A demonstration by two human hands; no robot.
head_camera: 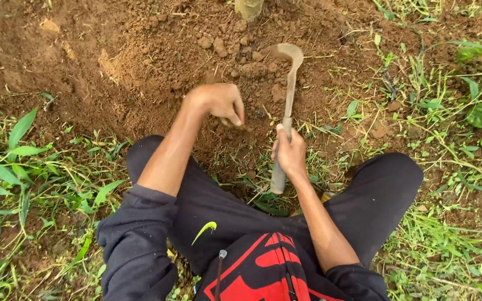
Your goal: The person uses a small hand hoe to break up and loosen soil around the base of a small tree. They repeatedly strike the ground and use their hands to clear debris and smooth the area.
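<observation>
Squatting over bare reddish-brown soil (140,61), we see two bare forearms reaching forward from dark pushed-up sleeves. Our right hand (289,153) is closed around the wooden handle of a small curved sickle (289,89); the handle's butt pokes out below the fist, and the muddy blade runs up and away from the hand, hooking left at its tip onto a patch of loose clods (221,44). Our left hand (218,103) sits just left of the blade, fingers curled downward with the tips pressed into the soil; we cannot tell whether it grips anything. Grass and green leaves (23,167) lie outside both arms, and a pale stem (248,8) stands beyond the blade tip.
</observation>
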